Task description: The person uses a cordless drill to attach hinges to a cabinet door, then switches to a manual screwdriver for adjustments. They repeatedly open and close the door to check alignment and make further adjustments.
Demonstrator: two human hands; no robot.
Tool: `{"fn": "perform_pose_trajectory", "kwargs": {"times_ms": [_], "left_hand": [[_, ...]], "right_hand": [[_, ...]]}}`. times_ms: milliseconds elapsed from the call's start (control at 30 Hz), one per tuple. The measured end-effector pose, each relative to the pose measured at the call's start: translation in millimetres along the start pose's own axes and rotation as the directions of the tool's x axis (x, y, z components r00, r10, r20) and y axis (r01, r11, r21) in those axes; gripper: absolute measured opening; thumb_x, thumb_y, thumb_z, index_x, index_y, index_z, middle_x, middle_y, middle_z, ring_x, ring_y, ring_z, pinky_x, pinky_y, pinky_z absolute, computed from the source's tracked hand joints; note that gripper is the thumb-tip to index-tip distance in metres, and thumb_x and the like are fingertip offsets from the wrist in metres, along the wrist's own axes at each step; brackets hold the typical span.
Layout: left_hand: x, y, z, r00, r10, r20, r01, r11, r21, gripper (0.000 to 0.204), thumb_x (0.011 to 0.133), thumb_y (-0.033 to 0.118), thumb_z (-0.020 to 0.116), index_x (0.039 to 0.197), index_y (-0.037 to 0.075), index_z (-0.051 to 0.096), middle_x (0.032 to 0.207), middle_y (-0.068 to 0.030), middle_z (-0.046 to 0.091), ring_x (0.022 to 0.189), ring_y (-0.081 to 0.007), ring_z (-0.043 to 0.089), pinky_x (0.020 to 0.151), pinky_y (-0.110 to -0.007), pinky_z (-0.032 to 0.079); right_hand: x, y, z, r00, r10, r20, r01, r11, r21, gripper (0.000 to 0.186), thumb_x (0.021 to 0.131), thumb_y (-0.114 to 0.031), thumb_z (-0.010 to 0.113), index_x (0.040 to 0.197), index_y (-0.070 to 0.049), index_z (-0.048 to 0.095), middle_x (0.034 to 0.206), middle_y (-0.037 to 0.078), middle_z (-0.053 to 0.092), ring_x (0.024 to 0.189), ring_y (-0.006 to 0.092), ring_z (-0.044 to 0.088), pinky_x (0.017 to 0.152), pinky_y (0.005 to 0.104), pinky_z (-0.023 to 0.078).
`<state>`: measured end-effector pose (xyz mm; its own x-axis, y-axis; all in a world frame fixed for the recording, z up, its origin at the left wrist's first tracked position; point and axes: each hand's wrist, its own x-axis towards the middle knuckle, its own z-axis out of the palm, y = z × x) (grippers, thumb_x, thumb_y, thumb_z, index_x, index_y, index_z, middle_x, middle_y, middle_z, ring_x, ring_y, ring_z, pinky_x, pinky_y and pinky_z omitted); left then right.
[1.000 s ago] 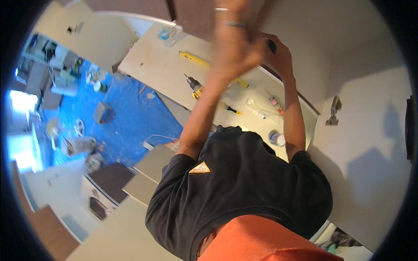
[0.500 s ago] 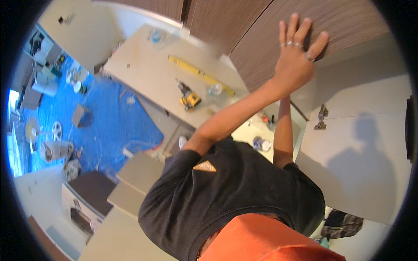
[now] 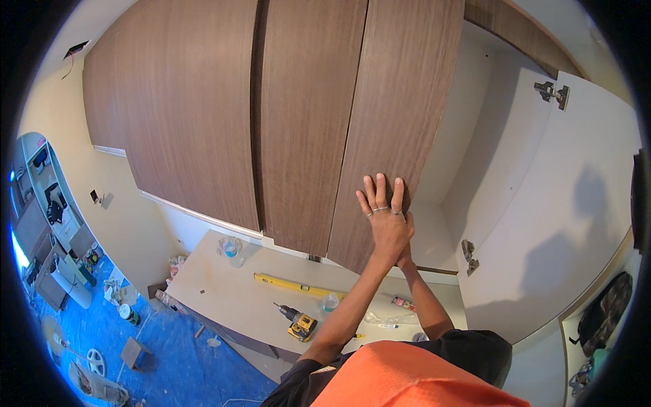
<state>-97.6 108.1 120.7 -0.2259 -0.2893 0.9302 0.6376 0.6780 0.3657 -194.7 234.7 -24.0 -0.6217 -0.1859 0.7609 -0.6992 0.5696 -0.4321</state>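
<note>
My left hand (image 3: 388, 224) presses palm-down, fingers spread, on the front of a brown wood-grain cabinet door (image 3: 393, 81). My right hand (image 3: 407, 252) is behind it at that door's right edge, its fingers hidden. Right of them is an open cabinet compartment (image 3: 454, 129) with a white door (image 3: 556, 176) swung out, bearing metal hinges (image 3: 469, 254). Under the cabinets, a pale counter (image 3: 213, 312) holds a yellow level (image 3: 288, 283), a yellow-and-black drill (image 3: 300, 324), clear cups (image 3: 330, 302) and a small package (image 3: 403, 302).
A blue sheet (image 3: 196, 370) covers the floor at lower left, with a bucket (image 3: 129, 313), a box (image 3: 135, 353) and assorted boards and items. More brown cabinet doors (image 3: 176, 102) run leftward. A dark patterned bag (image 3: 603, 312) lies in a recess at lower right.
My view has tilted up to the cabinets. My left hand, blurred in motion at first, came to rest on the door front; my right hand has become mostly hidden behind it.
</note>
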Motion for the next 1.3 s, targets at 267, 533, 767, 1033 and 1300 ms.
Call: {"fn": "perform_pose_trajectory", "kwargs": {"times_ms": [267, 533, 767, 1033, 1300], "left_hand": [[7, -10, -9, 0.980, 0.127, 0.155, -0.174, 0.922, 0.346, 0.095, 0.074, 0.014, 0.074, 0.157, 0.017, 0.029, 0.165, -0.0174, 0.015, 0.152, -0.0449, 0.006, 0.119, -0.066, 0.005], [3, -17, 7, 0.996, 0.067, 0.055, -0.070, 0.996, 0.055, 0.097, 0.073, 0.019, 0.078, 0.157, 0.019, 0.030, 0.165, -0.0162, 0.016, 0.153, -0.0429, 0.008, 0.121, -0.063, 0.005], [3, -18, 13, 0.997, 0.068, 0.026, -0.070, 0.994, 0.089, 0.102, 0.068, 0.017, 0.080, 0.157, 0.021, 0.030, 0.164, -0.0156, 0.020, 0.152, -0.0422, 0.012, 0.121, -0.063, 0.007], [7, -12, 4, 0.997, 0.036, 0.074, -0.036, 0.999, -0.001, 0.104, 0.066, 0.005, 0.079, 0.157, 0.021, 0.031, 0.165, -0.0154, 0.019, 0.153, -0.0436, 0.008, 0.119, -0.068, 0.004], [13, -6, -6, 0.989, 0.044, 0.138, -0.046, 0.999, 0.013, 0.102, 0.068, -0.001, 0.074, 0.157, 0.020, 0.029, 0.165, -0.0164, 0.014, 0.151, -0.0491, 0.002, 0.114, -0.075, -0.001]], "right_hand": [[-9, 7, 1, 0.999, -0.028, -0.015, 0.029, 0.999, 0.015, 0.041, 0.084, -0.028, 0.074, 0.118, -0.008, 0.062, 0.099, 0.014, 0.071, 0.095, 0.0356, 0.067, 0.082, 0.0468, 0.052], [-21, 4, -1, 0.999, -0.035, -0.011, 0.035, 0.999, 0.010, 0.042, 0.082, -0.027, 0.076, 0.116, -0.006, 0.063, 0.096, 0.013, 0.071, 0.092, 0.0359, 0.066, 0.080, 0.0475, 0.052], [-25, 16, 9, 0.992, 0.078, -0.100, -0.068, 0.993, 0.102, 0.037, 0.079, -0.022, 0.077, 0.110, -0.005, 0.064, 0.090, 0.013, 0.069, 0.087, 0.0367, 0.062, 0.075, 0.0477, 0.048], [-28, 19, 1, 0.995, -0.090, -0.049, 0.085, 0.991, -0.100, 0.035, 0.078, -0.022, 0.075, 0.108, -0.006, 0.066, 0.099, 0.018, 0.068, 0.092, 0.0397, 0.062, 0.081, 0.0501, 0.049], [-17, 17, 10, 0.964, 0.264, 0.021, -0.234, 0.888, -0.397, 0.031, 0.085, -0.025, 0.068, 0.109, -0.005, 0.066, 0.103, 0.018, 0.067, 0.101, 0.0399, 0.063, 0.087, 0.0505, 0.051]]}}
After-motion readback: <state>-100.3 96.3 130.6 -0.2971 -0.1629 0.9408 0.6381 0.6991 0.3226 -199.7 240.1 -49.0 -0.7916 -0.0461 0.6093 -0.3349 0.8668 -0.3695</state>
